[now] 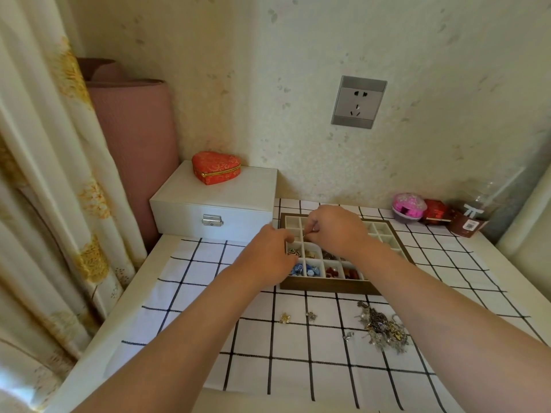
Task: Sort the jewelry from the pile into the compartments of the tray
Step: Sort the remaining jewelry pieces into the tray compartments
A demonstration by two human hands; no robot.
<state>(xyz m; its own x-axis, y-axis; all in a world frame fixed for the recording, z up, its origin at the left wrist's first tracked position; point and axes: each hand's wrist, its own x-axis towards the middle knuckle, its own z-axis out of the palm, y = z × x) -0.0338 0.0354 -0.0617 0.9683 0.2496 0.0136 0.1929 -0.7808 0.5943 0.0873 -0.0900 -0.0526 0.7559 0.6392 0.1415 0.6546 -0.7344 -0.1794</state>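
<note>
A wooden tray (328, 287) with white compartments lies on a checked cloth. Its near rows hold blue, red, gold and dark pieces. Both hands hover over its left side. My right hand (337, 231) pinches a small thin metal piece (307, 233) between thumb and fingers. My left hand (269, 253) reaches in from the left, fingertips curled close to that same piece; whether it also holds it I cannot tell. The jewelry pile (381, 327), a tangle of silver and gold, lies on the cloth near the right forearm. Loose pieces (284, 318) lie to its left.
A white jewelry box (214, 204) with a red heart-shaped case (216, 167) on top stands left of the tray. Small pink and red boxes (417, 207) and a clear bottle sit at the back right. A curtain and a rolled pink mat fill the left side.
</note>
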